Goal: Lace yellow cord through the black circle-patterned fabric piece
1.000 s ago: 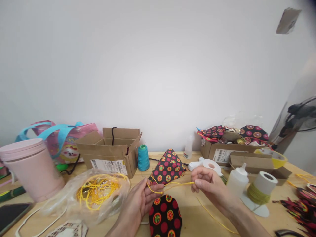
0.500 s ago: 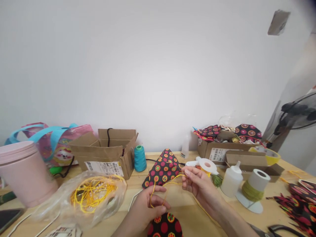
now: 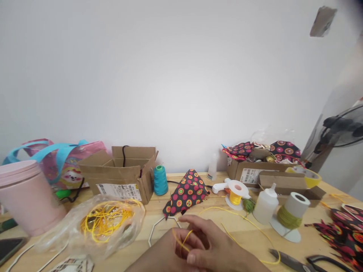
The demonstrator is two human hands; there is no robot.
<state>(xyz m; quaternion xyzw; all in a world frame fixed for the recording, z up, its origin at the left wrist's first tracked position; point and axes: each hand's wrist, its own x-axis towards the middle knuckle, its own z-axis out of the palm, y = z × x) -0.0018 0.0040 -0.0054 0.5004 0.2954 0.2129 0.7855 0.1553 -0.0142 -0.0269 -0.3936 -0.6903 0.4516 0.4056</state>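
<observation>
Both hands are close together at the bottom centre. My left hand (image 3: 170, 251) is curled, with a loop of yellow cord (image 3: 181, 241) around its fingers. My right hand (image 3: 208, 241) overlaps it, fingers bent over the same cord. The cord's long tail (image 3: 255, 223) runs over the table to the right. Behind the hands lies a dark triangular fabric piece (image 3: 188, 192) with red and orange patterns. A white angular frame (image 3: 152, 231) lies partly behind my left hand. The round patterned piece is hidden from view.
At left are a pink bucket (image 3: 28, 198), a plastic bag of yellow cord (image 3: 107, 223) and a cardboard box (image 3: 119, 173). A teal thread cone (image 3: 160, 180) stands behind. At right are a yellow spool (image 3: 236, 196), a white bottle (image 3: 266, 206) and scissors (image 3: 292, 261).
My right hand has moved left and down to meet my left hand. The cord's tail now lies loose on the table, and the lower patterned piece is out of sight.
</observation>
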